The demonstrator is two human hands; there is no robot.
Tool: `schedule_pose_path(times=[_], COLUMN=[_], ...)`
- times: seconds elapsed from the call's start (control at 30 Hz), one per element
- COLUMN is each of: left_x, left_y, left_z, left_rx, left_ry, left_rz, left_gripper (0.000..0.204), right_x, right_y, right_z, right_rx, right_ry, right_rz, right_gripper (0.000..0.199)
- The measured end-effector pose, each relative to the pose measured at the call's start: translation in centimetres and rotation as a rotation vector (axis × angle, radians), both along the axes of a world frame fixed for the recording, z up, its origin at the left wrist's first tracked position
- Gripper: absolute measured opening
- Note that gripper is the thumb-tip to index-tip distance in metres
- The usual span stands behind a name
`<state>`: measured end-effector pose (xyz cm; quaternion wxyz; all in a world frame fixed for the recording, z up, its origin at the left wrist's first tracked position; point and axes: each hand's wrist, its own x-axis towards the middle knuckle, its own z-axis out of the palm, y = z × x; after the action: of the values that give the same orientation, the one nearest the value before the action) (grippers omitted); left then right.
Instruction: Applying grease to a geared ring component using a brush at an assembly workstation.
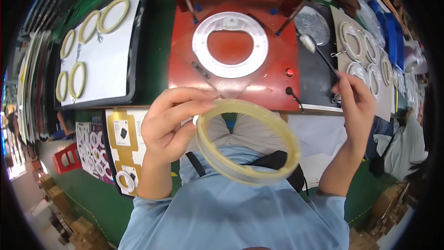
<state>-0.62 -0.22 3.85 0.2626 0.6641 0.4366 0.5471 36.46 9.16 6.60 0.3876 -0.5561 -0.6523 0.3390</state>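
My left hand (pixel 169 122) pinches the rim of a pale yellow ring (pixel 217 159) between thumb and fingers. The ring hangs tilted over my lap, with fine teeth along its inner edge. A thin black-handled brush (pixel 326 60) with a white tip is gripped in my right hand (pixel 358 104), off to the right. Its tip points up and left, apart from the ring. Beyond my hands, a flat white ring-shaped plate (pixel 203 48) lies on the red base (pixel 273 85) of a fixture.
Several yellow rings lie on a white sheet (pixel 113 60) in a black tray at left. At right, a board (pixel 343 21) bears several white rings, beside a round clear-wrapped dish (pixel 313 25). Metal posts (pixel 188 2) stand behind the plate. A red button (pixel 289 72) sits on the base.
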Motion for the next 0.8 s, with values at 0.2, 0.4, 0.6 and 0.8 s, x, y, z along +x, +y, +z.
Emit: schedule_pose_path(times=[0.2, 0.4, 0.6, 0.8], left_x=[0.2, 0.4, -0.3, -0.9], left_y=[0.6, -0.4, -1.2, -1.7], left_z=[0.5, 0.3, 0.5, 0.2], left_rx=[0.179, 0.153, 0.07, 0.075], left_ry=[-0.042, -0.128, -0.056, -0.06], left_rz=[-0.055, -0.057, -0.023, 0.008], left_gripper=[0.041, 0.041, 0.028, 0.03], right_x=[-2.6, -6.0, -8.1, -8.3], right_y=[-4.0, -4.1, -3.6, -4.4], right_z=[2.6, 4.3, 4.4, 5.9], right_rx=[0.1, 0.251, 0.354, 0.471], right_ry=[0.005, -0.112, -0.121, -0.302], right_rz=[0.282, 0.473, 0.548, 0.57], right_gripper=[0.018, 0.025, 0.029, 0.034])
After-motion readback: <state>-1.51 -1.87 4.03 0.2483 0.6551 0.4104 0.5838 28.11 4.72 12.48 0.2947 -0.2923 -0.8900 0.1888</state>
